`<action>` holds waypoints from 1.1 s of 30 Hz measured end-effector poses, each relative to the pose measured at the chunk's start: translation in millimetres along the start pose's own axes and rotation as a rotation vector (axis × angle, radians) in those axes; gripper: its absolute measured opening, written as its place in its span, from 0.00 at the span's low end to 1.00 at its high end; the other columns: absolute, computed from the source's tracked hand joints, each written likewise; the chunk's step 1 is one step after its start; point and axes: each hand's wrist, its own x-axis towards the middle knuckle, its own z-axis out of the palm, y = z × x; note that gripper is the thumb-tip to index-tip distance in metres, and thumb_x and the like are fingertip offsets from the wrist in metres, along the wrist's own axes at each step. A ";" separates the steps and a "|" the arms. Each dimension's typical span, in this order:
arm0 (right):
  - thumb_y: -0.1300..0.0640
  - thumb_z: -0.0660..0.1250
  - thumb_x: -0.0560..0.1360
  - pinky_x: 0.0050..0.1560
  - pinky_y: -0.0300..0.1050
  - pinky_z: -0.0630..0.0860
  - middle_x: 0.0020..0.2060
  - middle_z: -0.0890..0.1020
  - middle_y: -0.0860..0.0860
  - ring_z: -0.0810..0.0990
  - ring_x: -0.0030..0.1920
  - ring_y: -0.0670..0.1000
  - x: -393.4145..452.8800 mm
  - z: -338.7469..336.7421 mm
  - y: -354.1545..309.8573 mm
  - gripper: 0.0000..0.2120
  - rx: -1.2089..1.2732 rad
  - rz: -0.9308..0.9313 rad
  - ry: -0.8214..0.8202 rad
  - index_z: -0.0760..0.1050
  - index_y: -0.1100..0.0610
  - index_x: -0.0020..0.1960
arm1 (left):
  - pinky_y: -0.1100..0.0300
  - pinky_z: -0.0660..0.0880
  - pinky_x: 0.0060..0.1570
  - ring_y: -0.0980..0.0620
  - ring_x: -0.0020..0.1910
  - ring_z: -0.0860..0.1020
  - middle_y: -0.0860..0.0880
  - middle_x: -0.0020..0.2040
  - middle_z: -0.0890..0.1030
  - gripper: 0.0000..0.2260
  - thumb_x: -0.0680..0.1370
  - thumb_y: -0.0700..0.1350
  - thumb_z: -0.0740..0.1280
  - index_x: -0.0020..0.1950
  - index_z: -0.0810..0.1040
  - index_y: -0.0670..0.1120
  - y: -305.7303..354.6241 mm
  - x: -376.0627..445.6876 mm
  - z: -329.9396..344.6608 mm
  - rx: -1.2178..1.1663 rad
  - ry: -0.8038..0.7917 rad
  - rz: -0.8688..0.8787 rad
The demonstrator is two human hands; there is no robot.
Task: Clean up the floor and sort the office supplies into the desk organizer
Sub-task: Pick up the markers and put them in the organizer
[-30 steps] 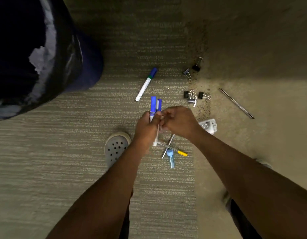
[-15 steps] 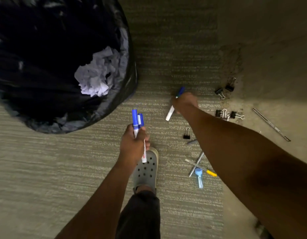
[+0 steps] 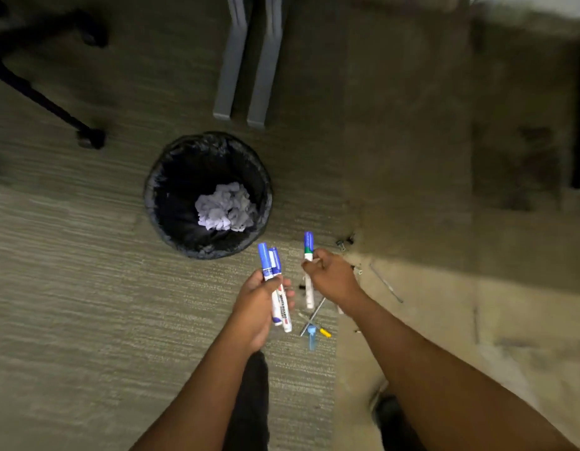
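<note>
I count three whiteboard markers: two (image 3: 273, 281) in my left hand (image 3: 254, 307), one (image 3: 308, 271) in my right hand (image 3: 331, 276). One bin (image 3: 207, 194) stands on the floor (image 3: 70, 304), holding one paper wad (image 3: 226, 206). Two desk legs (image 3: 246, 60).

head view, single camera: worn at head height, facing almost straight down at the striped grey-green carpet floor (image 3: 86, 320). both forearms enter from the lower edge. round black-lined waste bin (image 3: 207, 194) at centre, grey metal desk legs (image 3: 246, 60) at top. wide-angle, standing distance, edges blurred.
</note>
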 end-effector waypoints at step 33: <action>0.54 0.65 0.78 0.50 0.52 0.82 0.52 0.81 0.51 0.84 0.42 0.51 -152.1 -278.1 -415.7 0.15 0.174 -0.434 0.433 0.64 0.49 0.62 | 0.48 0.76 0.59 0.49 0.55 0.82 0.46 0.52 0.85 0.09 0.81 0.40 0.64 0.60 0.75 0.49 452.7 -211.5 118.6 0.151 -0.219 0.517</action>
